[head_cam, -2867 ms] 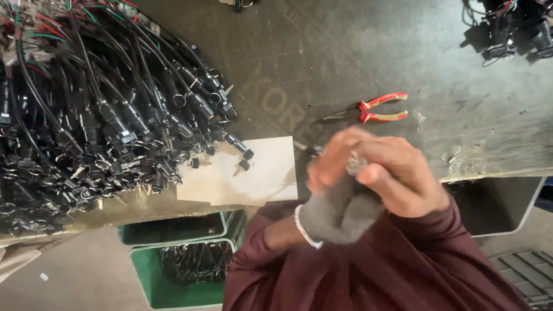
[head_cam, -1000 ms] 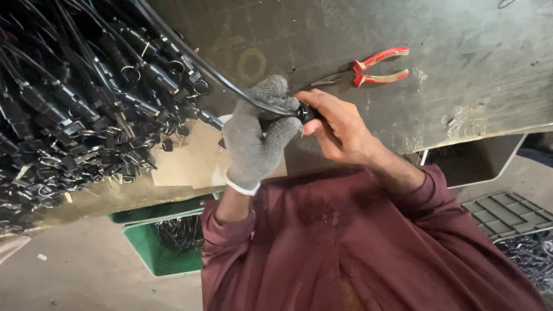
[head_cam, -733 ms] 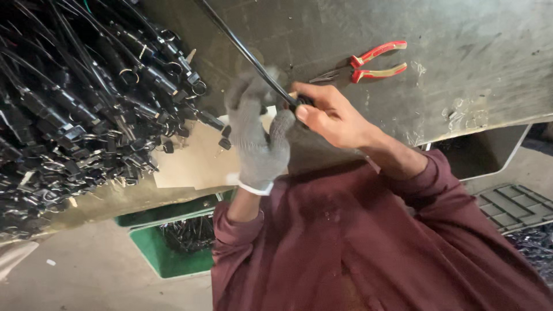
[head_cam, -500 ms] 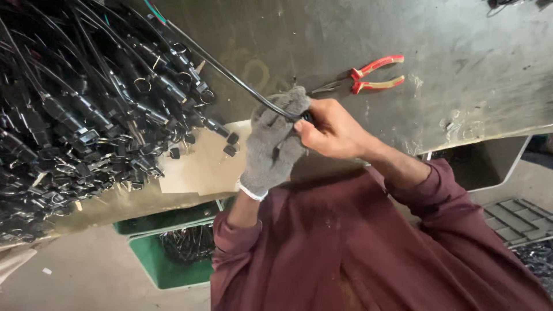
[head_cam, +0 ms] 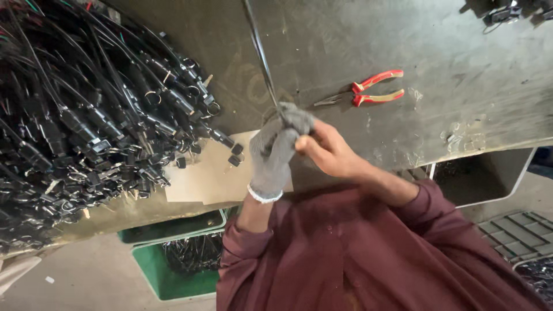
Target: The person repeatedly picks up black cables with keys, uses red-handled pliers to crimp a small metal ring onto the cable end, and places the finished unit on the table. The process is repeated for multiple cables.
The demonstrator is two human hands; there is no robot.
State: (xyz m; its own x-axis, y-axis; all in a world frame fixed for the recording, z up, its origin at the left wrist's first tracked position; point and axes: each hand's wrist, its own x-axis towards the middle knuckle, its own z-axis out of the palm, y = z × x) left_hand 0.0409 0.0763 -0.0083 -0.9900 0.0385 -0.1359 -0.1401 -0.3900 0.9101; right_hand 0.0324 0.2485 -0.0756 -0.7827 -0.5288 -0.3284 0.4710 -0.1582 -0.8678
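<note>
Hands on cable, over surface (head_cam: 461, 63).
Gloved left hand (head_cam: 275, 151) grip and bare right hand (head_cam: 325, 151) grip both pinching black cable (head_cam: 260, 55); pliers (head_cam: 368, 95) near.

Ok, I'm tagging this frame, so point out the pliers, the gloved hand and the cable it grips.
pliers (head_cam: 374, 92), head view, on the red handles.
left hand (head_cam: 276, 152), head view, on the grey glove's back.
black cable (head_cam: 259, 52), head view, on the taut stretch above the glove.

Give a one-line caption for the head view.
Gloved left hand and bare right hand grip a black cable above the workbench.
</note>
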